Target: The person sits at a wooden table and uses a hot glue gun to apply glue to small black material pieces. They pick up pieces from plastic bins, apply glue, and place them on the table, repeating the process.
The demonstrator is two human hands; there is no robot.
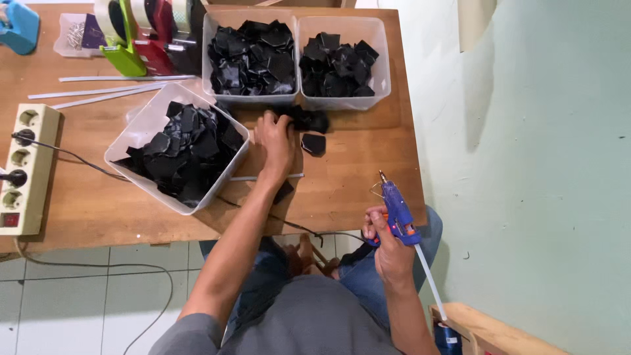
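My left hand (275,141) rests on the wooden table (368,171), its fingers closed on a small stack of black cut pieces (309,119) just in front of the middle bin. One loose black piece (313,144) lies right of that hand. My right hand (389,246) holds a blue hot glue gun (398,212) at the table's near edge, nozzle pointing up and away, a white glue stick (430,281) sticking out of its back.
Three clear plastic bins full of black pieces stand on the table: a tilted one (176,150) at left, two (250,58) (342,60) at the back. A power strip (23,167) lies at far left. Tape dispensers (141,36) and white glue sticks (112,89) lie behind.
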